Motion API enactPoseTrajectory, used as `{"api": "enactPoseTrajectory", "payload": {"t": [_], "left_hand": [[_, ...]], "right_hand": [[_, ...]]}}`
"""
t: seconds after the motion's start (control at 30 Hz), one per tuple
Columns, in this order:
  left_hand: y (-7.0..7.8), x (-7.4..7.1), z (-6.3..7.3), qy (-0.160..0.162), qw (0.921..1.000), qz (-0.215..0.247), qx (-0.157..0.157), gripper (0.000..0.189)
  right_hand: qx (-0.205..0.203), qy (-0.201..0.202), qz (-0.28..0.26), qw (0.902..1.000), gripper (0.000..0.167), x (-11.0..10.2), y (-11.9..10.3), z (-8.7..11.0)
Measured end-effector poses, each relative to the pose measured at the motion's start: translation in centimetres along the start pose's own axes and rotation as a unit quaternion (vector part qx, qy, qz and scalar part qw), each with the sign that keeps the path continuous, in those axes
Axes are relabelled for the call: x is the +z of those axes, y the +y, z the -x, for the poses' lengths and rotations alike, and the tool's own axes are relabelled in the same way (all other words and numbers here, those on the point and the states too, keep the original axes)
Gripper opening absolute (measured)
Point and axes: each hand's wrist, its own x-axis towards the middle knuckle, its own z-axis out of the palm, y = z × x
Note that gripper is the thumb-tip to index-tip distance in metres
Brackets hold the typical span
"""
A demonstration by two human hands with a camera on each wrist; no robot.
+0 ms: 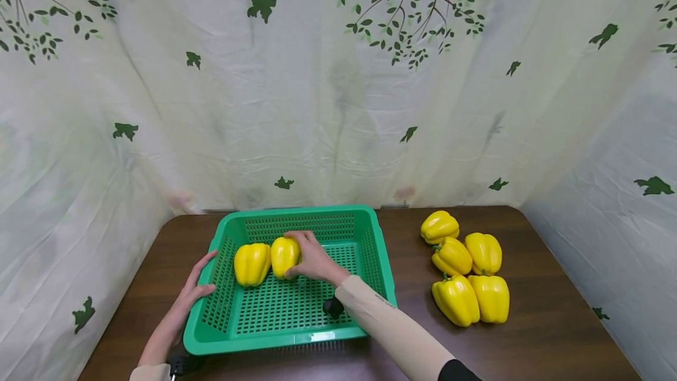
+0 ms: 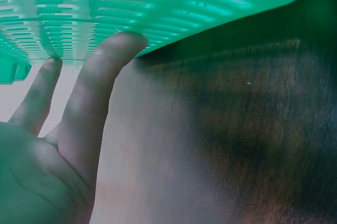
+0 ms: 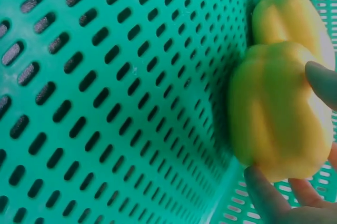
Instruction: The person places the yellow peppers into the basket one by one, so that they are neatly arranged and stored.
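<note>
A green plastic basket (image 1: pixel 275 313) with slotted walls and floor stands on the brown table. Inside it, my right hand (image 1: pixel 316 260) grips a yellow bell pepper (image 1: pixel 282 257) between thumb and fingers, low over the basket floor. Just left of that one, a second yellow pepper (image 1: pixel 251 264) lies in the basket; in the right wrist view the held pepper (image 3: pixel 281 113) partly covers it. My left hand (image 1: pixel 186 294) touches the basket's left outer wall with extended fingers. From the left wrist, its thumb (image 2: pixel 92 103) shows straight against the slotted side.
Several more yellow peppers (image 1: pixel 456 301) lie grouped on the table (image 1: pixel 550 328) to the right of the basket. A pale curtain (image 1: pixel 338 104) with printed leaves hangs behind the table and along both sides.
</note>
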Motion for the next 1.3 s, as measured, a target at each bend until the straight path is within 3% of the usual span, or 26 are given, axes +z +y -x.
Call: {"api": "enactPoseTrajectory", "payload": {"t": [0.7, 1.3], "left_hand": [[0.1, 0.2, 0.1, 0.002, 1.0000, -0.002, 0.006, 0.060], [0.2, 0.3, 0.1, 0.004, 1.0000, -0.001, 0.007, 0.060]], "right_hand": [[-0.021, 0.006, -0.005, 0.9998, 0.066, -2.6, -0.8, 1.1], [-0.035, 0.003, -0.068, 0.9971, 0.063, -6.0, -0.7, 2.8]]}}
